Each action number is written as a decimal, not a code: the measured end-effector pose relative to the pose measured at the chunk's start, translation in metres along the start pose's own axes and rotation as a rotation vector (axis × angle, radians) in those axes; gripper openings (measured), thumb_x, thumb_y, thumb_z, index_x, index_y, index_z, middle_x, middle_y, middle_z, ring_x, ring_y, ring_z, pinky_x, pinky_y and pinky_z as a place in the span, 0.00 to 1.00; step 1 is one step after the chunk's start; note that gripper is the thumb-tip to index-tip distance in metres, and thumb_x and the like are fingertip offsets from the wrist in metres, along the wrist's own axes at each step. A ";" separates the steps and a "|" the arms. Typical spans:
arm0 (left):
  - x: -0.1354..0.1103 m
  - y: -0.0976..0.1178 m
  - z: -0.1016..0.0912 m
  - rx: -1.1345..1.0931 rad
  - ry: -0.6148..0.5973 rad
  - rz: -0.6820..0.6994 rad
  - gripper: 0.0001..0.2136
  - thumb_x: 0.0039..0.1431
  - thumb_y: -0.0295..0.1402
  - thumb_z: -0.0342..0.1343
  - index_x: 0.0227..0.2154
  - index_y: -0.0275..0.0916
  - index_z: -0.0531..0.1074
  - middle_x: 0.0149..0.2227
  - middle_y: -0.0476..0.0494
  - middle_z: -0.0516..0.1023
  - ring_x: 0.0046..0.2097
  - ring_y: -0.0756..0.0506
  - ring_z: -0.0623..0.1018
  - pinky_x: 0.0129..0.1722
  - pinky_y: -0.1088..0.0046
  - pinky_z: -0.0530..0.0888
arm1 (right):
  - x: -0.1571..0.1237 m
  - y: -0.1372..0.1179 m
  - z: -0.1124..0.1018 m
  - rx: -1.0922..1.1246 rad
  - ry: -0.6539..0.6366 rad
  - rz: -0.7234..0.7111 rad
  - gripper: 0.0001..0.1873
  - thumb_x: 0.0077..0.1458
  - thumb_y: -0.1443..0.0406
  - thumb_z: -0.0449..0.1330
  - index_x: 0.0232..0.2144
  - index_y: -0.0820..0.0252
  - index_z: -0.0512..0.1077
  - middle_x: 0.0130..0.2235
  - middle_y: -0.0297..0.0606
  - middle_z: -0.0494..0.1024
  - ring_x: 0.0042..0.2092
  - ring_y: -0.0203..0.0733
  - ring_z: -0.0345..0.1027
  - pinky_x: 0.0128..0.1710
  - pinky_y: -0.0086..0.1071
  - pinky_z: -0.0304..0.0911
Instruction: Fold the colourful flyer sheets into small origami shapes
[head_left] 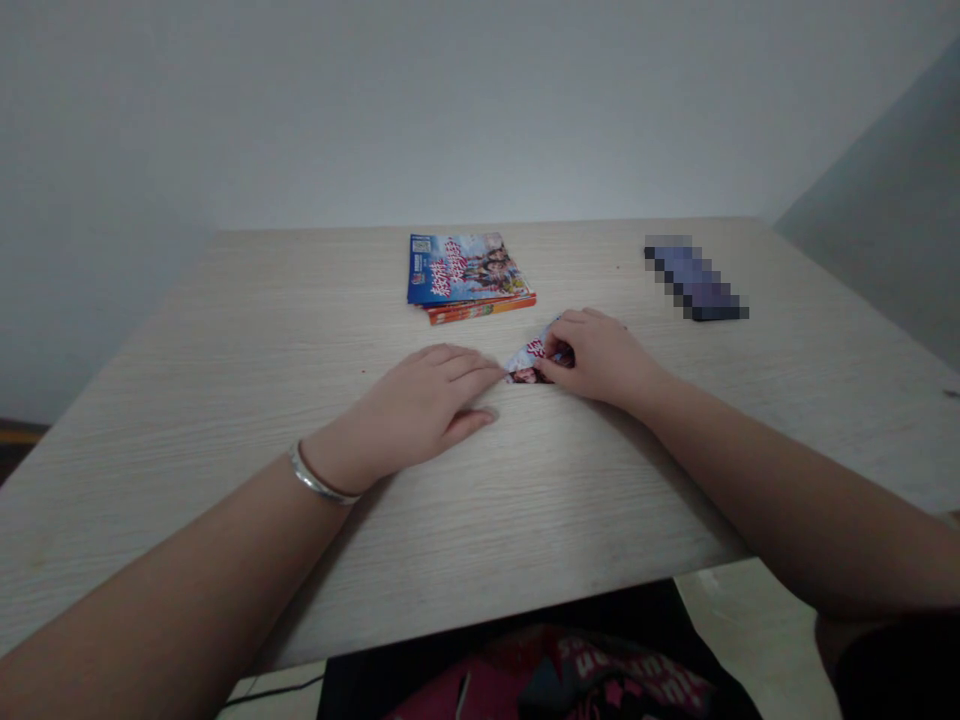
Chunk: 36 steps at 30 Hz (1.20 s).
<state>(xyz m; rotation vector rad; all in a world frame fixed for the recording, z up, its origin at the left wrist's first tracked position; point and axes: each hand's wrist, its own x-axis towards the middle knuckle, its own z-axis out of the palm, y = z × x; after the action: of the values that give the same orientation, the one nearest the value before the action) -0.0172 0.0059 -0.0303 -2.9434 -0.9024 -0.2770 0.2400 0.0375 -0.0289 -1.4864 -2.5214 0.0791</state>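
A folded piece of printed paper (524, 362), blue and white with red lettering, lies on the table with a straight edge towards me. My left hand (431, 400) rests flat on the table, fingers stretched out, its fingertips touching the paper's left corner. A silver bangle (316, 481) is on the left wrist. My right hand (596, 352) covers the paper's right part, with thumb and fingers bent together in a pinch on it. The part of the paper under the right fingers is hidden.
A stack of colourful printed leaflets (469, 270) lies behind the hands. At the back right is a dark, phone-like flat object (696, 280), blurred by pixelation. The light wood-grain table (225, 400) meets a white wall at its far edge.
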 end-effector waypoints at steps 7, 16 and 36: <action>0.003 0.005 -0.001 0.027 -0.052 0.000 0.24 0.71 0.46 0.46 0.61 0.36 0.69 0.58 0.35 0.74 0.56 0.36 0.73 0.59 0.55 0.69 | 0.006 0.000 0.000 -0.012 -0.050 0.009 0.09 0.59 0.60 0.62 0.30 0.58 0.76 0.37 0.42 0.79 0.42 0.47 0.70 0.41 0.38 0.59; 0.003 0.007 -0.006 0.087 -0.116 -0.008 0.26 0.71 0.47 0.45 0.63 0.36 0.66 0.62 0.35 0.71 0.60 0.35 0.72 0.61 0.55 0.68 | 0.007 0.004 -0.001 -0.026 -0.053 -0.001 0.10 0.60 0.59 0.62 0.29 0.58 0.76 0.36 0.42 0.79 0.41 0.48 0.70 0.40 0.38 0.58; 0.005 0.010 -0.018 -0.001 -0.070 -0.166 0.22 0.73 0.42 0.41 0.52 0.35 0.75 0.53 0.38 0.79 0.52 0.41 0.78 0.56 0.63 0.72 | 0.005 0.009 0.003 0.037 0.000 0.007 0.10 0.57 0.59 0.65 0.29 0.58 0.76 0.35 0.42 0.80 0.41 0.48 0.71 0.40 0.38 0.59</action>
<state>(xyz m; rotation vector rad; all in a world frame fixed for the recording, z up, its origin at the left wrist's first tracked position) -0.0100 -0.0013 -0.0113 -2.8998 -1.1581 -0.1825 0.2450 0.0464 -0.0329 -1.4815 -2.5015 0.1260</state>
